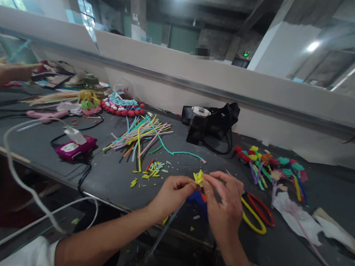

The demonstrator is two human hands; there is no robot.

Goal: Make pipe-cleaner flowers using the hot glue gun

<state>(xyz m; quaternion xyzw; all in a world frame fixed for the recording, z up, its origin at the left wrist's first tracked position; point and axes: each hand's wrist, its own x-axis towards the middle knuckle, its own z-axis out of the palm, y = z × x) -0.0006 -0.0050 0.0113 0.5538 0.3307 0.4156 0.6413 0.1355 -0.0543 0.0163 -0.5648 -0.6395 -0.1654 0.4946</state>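
Note:
A small yellow flower [198, 177] made of short fuzzy pieces is held up over the front of the table. My left hand [172, 195] pinches its base between thumb and forefinger. From the other side my right hand [225, 204] grips it with thumb and fingertips. Under the hands lies a blue object [198, 199] with an orange part, mostly hidden; a clear rod [166, 229] shows below it. Scissors [258, 215] with one red and one yellow handle lie just right of my right hand. Short cut yellow pieces [152, 173] are scattered left of the flower.
A heap of coloured pipe cleaners [138, 136] lies mid-table. Finished fuzzy flowers [270, 165] and crumpled white tissue [296, 218] are at the right. A black bag [221, 122] stands behind. A purple power box [74, 147] and white cable [31, 191] are left. Another person's hand [11, 73] shows far left.

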